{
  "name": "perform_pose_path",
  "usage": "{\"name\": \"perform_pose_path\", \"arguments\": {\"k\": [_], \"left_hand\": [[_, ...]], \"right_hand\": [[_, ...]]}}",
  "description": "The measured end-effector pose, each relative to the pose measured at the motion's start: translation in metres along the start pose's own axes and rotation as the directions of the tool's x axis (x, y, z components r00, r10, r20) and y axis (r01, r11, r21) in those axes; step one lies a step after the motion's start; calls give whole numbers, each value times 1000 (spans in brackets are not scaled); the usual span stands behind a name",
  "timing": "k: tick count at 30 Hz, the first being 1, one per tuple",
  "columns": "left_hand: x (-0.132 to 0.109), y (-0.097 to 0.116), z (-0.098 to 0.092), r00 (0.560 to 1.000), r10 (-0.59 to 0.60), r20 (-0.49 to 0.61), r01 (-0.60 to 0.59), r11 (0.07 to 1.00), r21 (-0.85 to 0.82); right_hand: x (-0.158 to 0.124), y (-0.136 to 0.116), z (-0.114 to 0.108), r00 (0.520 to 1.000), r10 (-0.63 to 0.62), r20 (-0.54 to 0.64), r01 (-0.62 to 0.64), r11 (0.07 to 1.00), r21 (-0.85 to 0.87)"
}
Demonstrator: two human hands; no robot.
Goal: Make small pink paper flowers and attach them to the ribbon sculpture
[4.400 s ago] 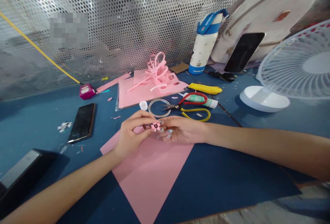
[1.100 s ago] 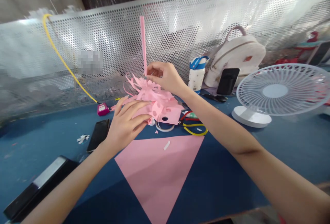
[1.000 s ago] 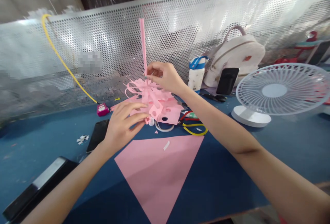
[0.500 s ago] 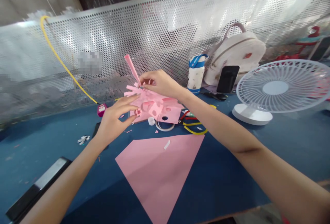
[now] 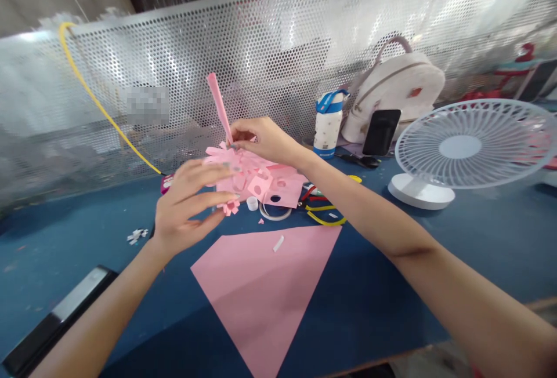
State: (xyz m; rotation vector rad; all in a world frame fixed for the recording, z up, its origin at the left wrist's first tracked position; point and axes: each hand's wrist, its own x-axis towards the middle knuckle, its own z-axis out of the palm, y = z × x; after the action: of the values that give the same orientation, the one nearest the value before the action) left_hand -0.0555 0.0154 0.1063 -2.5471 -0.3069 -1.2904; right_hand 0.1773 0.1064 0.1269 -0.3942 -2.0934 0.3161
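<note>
Head view: left hand (image 5: 187, 213) pinches a small folded pink piece (image 5: 228, 207) above the blue table (image 5: 413, 250); right hand (image 5: 261, 140) grips a pink strip (image 5: 219, 105) upright over the heap of pink cuttings (image 5: 272, 184). Judged part-done: piece formed, strip unattached, large pink sheet (image 5: 261, 285) uncut. Scissors (image 5: 322, 214) and fan (image 5: 470, 149) stand beyond; a perforated metal screen (image 5: 282, 36) backs the bench

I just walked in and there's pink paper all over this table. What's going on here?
A person is working with pink paper at a blue table. The right hand pinches a long pink strip that sticks up above a pile of cut pink paper. The left hand holds a small folded pink piece at its fingertips. A large pink sheet lies flat in front of the person.
</note>
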Motion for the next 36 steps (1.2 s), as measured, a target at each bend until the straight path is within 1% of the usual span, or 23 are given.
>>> {"name": "perform_pose_path", "arguments": {"k": [2, 4, 7, 9, 11, 13, 16, 18, 20, 22, 24, 26, 28, 31, 34, 36], "left_hand": [[3, -1, -3, 998, -19, 57, 18, 1000, 20], [2, -3, -1, 989, -56, 139, 60, 998, -25], [-4, -3, 9, 960, -73, 270, 107, 988, -113], [-8, -1, 17, 947, -50, 318, 103, 983, -151], [-9, 1, 21, 943, -27, 331, 89, 981, -175], [-7, 4, 20, 943, -13, 332, 76, 981, -177], [-1, 8, 9, 944, -1, 329, 41, 992, -116], [4, 9, -1, 943, -10, 332, 30, 998, -56], [8, 6, -10, 943, -49, 330, 58, 998, -17], [9, 2, -15, 938, -86, 336, 98, 995, -19], [9, -2, -14, 929, -104, 356, 130, 990, -51], [7, -4, -9, 914, -98, 393, 141, 987, -81], [4, -3, -2, 898, -55, 436, 106, 990, -92], [-3, 1, 10, 861, 47, 506, -33, 999, -36], [-9, 5, 19, 826, 99, 555, -162, 984, 67], [-12, 6, 22, 819, 121, 561, -213, 972, 101]], "right_hand": [[0, -3, 2, 1000, 1, 21, -1, 1000, -5], [0, -5, 4, 1000, 1, 11, -1, 1000, 29], [1, -5, 8, 998, -10, -58, 16, 994, 106], [1, -4, 10, 996, -3, -88, 18, 986, 167], [2, -3, 10, 996, 18, -89, 2, 975, 223], [2, -3, 10, 996, 29, -80, -10, 973, 229], [1, -5, 8, 998, 11, -56, -3, 990, 140], [0, -6, 6, 1000, -10, -13, 11, 997, 75], [0, -7, 5, 999, -20, 46, 18, 999, 39], [0, -8, 5, 995, -25, 92, 22, 999, 31], [0, -8, 6, 994, -34, 106, 28, 998, 52], [0, -7, 8, 995, -44, 87, 35, 994, 102], [0, -5, 11, 998, -42, 55, 32, 984, 175], [1, -3, 15, 1000, -10, 26, 2, 957, 291], [2, -3, 18, 999, 41, 34, -51, 921, 386], [4, -3, 19, 996, 65, 55, -83, 892, 444]]}}
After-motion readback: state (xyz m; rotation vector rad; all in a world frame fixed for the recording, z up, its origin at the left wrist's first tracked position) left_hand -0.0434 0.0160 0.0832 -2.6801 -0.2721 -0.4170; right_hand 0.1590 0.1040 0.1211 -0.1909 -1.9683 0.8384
